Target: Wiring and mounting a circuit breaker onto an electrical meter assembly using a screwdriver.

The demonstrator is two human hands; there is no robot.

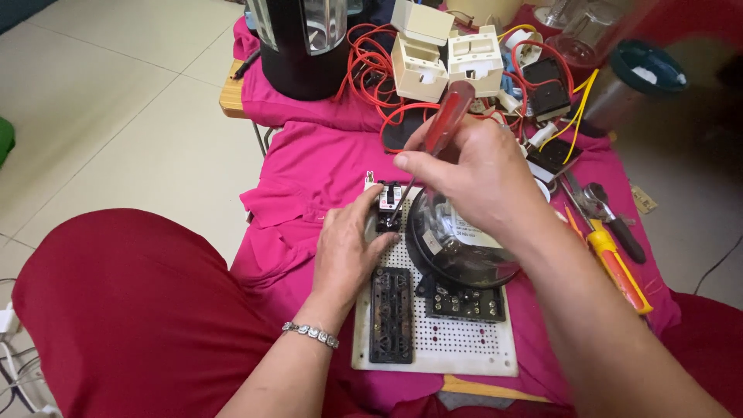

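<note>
Far left, a black blender base [303,46] stands on the pink cloth [309,162]. Near it, a red-clad knee [131,310] fills the lower left. Left hand [348,248], bracelet [310,334] at the wrist, presses down on a small black-and-white switch block [387,203] at the far left corner of a white perforated board [464,348]; fingers curled closed around the block. A black terminal strip [391,313] lies on the board just near the hand. Right hand [468,174] is wrapped tight around a red-handled screwdriver [449,120], shaft angled down-left, tip at the switch block, probably in a screw, too small to tell. Under that hand sits a round glass-domed meter [457,255]. Far centre: cream switch housings [445,58] in red wires [371,70]. Right: pliers [600,205] and a yellow-orange handled tool [619,271] on the cloth.
</note>
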